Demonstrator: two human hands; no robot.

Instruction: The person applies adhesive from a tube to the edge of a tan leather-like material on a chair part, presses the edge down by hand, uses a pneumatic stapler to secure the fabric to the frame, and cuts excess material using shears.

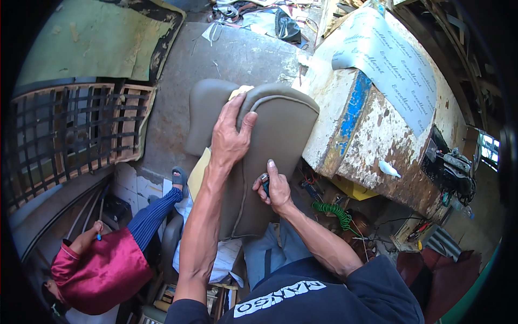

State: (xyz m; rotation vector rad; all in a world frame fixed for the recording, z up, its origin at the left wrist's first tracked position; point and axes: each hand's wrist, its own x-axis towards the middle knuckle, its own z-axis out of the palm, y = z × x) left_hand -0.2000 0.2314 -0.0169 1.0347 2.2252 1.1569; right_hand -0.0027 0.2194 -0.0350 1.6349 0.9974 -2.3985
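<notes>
Upright in front of me stands a grey-brown upholstered cushion [278, 129] with a raised piped seam along its edge. My left hand [232, 132] grips its upper left edge, with the thumb on the near face and the fingers beside a bit of pale yellow foam [241, 92]. Behind that edge is another grey-brown padded part [208, 116]. Against the cushion's lower face, my right hand [278, 189] is closed round a small lighter-like thing [264, 183], teal with a metal end. Its thumb points up, and the fingers partly hide the thing.
A worn box-like bench [372, 124] with peeling white and blue paint stands at right, a printed sheet [386, 59] draped over it. Below it hangs a green coiled hose [334, 210]. At left sits a person in a red top [108, 264], near a webbed frame [75, 124].
</notes>
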